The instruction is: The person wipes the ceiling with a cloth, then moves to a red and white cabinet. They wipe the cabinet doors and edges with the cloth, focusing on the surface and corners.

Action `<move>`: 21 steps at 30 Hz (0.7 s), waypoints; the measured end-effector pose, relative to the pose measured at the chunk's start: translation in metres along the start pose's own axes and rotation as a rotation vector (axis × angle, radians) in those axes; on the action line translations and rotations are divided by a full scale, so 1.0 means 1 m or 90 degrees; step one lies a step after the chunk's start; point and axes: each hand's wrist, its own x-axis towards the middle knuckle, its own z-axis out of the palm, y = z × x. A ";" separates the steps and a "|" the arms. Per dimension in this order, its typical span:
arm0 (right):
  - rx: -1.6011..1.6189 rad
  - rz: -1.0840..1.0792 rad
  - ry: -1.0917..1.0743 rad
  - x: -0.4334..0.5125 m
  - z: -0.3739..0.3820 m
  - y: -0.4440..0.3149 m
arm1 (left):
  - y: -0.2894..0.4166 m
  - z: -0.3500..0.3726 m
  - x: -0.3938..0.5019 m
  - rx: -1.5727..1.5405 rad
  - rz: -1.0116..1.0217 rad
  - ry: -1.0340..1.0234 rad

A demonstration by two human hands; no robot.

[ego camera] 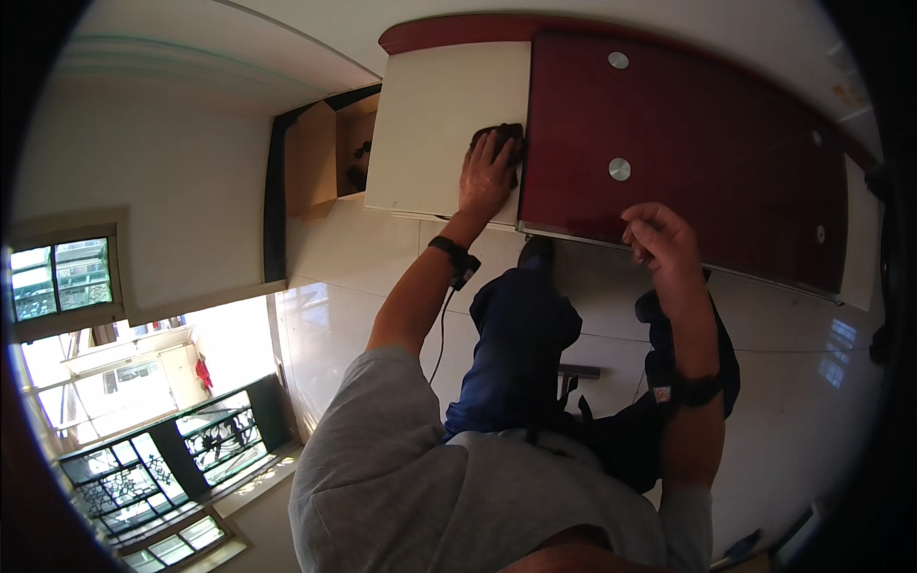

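My left hand lies palm down on a dark cloth, pressing it against the cream surface of a low cabinet, close to the seam with a dark red glossy panel. My right hand hovers over the front edge of the red part, fingers curled and nothing seen in them. Round metal discs are set in the red panel. Both wrists wear black straps; a small device on the left one trails a cable.
An open cardboard box with dark items inside stands left of the cabinet. A flat-headed tool lies on the tiled floor between my legs. A thin cable crosses the floor at right. A doorway with a dark metal grille is at lower left.
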 end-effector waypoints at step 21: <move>-0.036 0.021 0.033 0.005 0.000 0.005 | -0.060 -0.010 0.038 0.046 -0.060 -0.038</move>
